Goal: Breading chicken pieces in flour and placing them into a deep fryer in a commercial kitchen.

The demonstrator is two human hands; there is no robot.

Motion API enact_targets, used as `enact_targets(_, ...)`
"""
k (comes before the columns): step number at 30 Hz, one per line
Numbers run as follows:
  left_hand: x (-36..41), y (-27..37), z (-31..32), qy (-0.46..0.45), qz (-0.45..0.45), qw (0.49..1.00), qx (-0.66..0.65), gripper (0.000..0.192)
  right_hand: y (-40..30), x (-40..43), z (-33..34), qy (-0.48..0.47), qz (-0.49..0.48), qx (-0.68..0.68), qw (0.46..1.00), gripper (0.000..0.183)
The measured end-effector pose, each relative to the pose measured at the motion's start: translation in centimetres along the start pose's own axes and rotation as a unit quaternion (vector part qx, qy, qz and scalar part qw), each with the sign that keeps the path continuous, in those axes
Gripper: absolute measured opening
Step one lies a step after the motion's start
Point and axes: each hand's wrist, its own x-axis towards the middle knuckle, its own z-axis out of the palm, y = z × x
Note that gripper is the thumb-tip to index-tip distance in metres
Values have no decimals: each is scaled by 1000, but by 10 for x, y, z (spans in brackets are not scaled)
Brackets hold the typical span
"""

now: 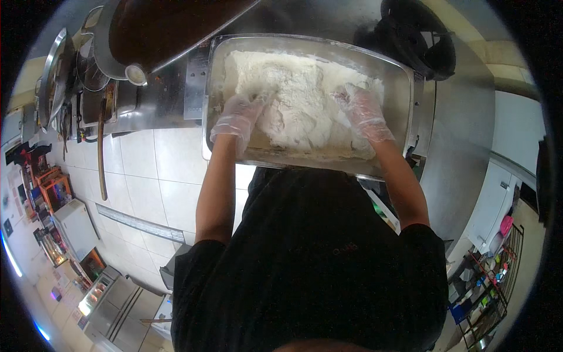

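Observation:
A rectangular metal tray [402, 114] holds a broad heap of white flour [303, 83]. Pale, flour-coated pieces of food [281, 121] lie in the middle of it; what they are is not clear. My left hand [239, 115], in a clear plastic glove, rests at the left side of the heap, its fingers partly in the flour and touching the coated pieces. At the right side is my gloved right hand [360, 110], fingers curled around or against a floury, pinkish piece. Flour hides part of the fingertips of both hands.
A large wok-like vessel with dark contents [167, 31] stands beyond the tray at upper left. Near it are a wire strainer [90, 66] and a long wooden handle [102, 154]. A black pan-like object [418, 39] sits at upper right, beside a steel counter [462, 119].

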Motion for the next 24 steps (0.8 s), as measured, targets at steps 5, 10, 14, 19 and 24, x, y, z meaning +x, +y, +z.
enact_targets(5,38,-36,3,-99,206,936,268,44,-13,-12,-21,-49,42,-1,998,40)
enact_targets(10,55,-54,10,-168,247,953,47,42,-10,-20,-23,-37,50,35,997,38)
enact_targets(14,65,-63,28,2,403,900,165,33,-11,-20,-22,-46,47,-24,998,35)
enact_targets(19,45,-32,42,-87,298,921,236,32,-2,-23,-16,-20,18,-50,998,33)
enact_targets(24,-5,-11,44,-413,103,902,-72,48,6,-27,-13,-38,-33,-94,994,39)
